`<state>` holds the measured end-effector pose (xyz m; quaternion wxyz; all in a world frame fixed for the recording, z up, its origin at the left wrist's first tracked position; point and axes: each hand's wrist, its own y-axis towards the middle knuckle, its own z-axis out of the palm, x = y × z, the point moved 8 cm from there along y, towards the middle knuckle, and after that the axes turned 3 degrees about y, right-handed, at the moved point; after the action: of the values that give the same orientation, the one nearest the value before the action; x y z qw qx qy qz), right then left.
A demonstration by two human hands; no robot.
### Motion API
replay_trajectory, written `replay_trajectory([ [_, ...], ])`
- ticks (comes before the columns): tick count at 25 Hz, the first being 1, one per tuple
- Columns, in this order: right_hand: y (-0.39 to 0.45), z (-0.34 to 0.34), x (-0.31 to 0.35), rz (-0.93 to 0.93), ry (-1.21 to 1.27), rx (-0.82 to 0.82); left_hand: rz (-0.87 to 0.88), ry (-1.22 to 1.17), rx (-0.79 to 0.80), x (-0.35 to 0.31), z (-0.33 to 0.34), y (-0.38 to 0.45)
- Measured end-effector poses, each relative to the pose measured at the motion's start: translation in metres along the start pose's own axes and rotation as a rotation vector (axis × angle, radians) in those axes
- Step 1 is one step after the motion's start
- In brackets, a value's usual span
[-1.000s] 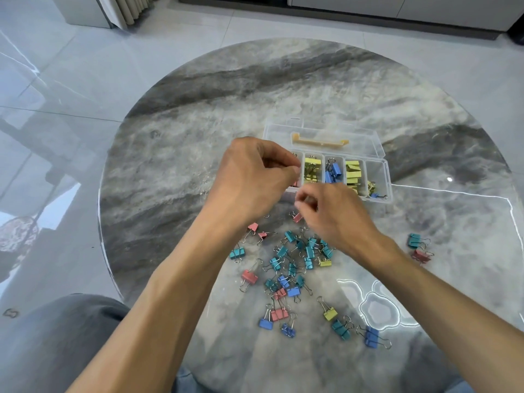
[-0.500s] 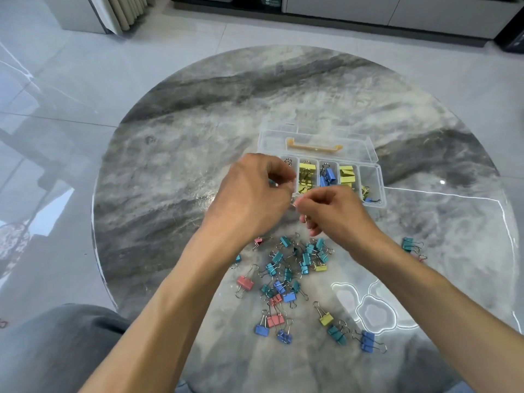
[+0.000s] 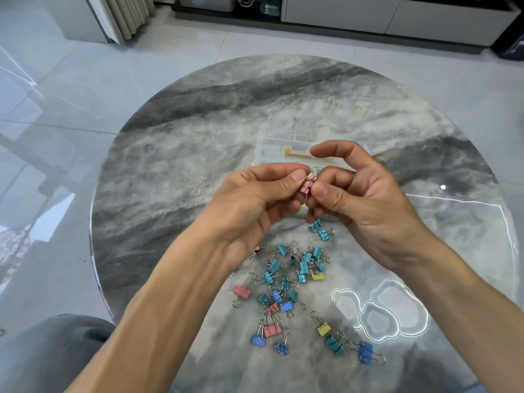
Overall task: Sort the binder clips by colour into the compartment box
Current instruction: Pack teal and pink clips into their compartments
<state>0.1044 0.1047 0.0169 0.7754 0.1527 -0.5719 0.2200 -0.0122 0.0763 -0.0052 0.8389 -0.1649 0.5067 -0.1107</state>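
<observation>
My left hand (image 3: 255, 199) and my right hand (image 3: 360, 194) meet above the table, and both pinch a small bunch of pink binder clips (image 3: 307, 186) between thumbs and fingers. The clear compartment box (image 3: 272, 150) lies just behind the hands with its lid open; its compartments are mostly hidden by them. A loose pile of teal, blue, pink and yellow binder clips (image 3: 295, 276) lies on the table below the hands.
The round marble table (image 3: 198, 165) has its near edge at my knees. A pink clip (image 3: 242, 292) lies at the left of the pile, and a blue clip (image 3: 365, 351) at the far right. Glare patches (image 3: 380, 310) shine on the right.
Both hands have lifted and turned palm-side up, now holding pink clips together. The view has tilted so that the box is mostly behind the hands.
</observation>
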Motion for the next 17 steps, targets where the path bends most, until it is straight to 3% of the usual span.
replay_trajectory([
  [2, 0.001, -0.001, -0.006, 0.023, 0.034, -0.024, 0.044, -0.064, 0.038, 0.0, 0.007, -0.003],
  [10, -0.004, -0.017, -0.007, -0.038, -0.23, -0.305, 0.275, 0.383, -0.116, -0.014, 0.002, -0.004],
  [14, -0.007, -0.013, -0.013, -0.011, -0.267, -0.352, 0.168, 0.043, -0.19, -0.004, -0.009, -0.001],
  [17, -0.008, -0.008, -0.018, 0.057, -0.334, -0.3, 0.151, -0.035, -0.225, 0.0, -0.01, -0.003],
])
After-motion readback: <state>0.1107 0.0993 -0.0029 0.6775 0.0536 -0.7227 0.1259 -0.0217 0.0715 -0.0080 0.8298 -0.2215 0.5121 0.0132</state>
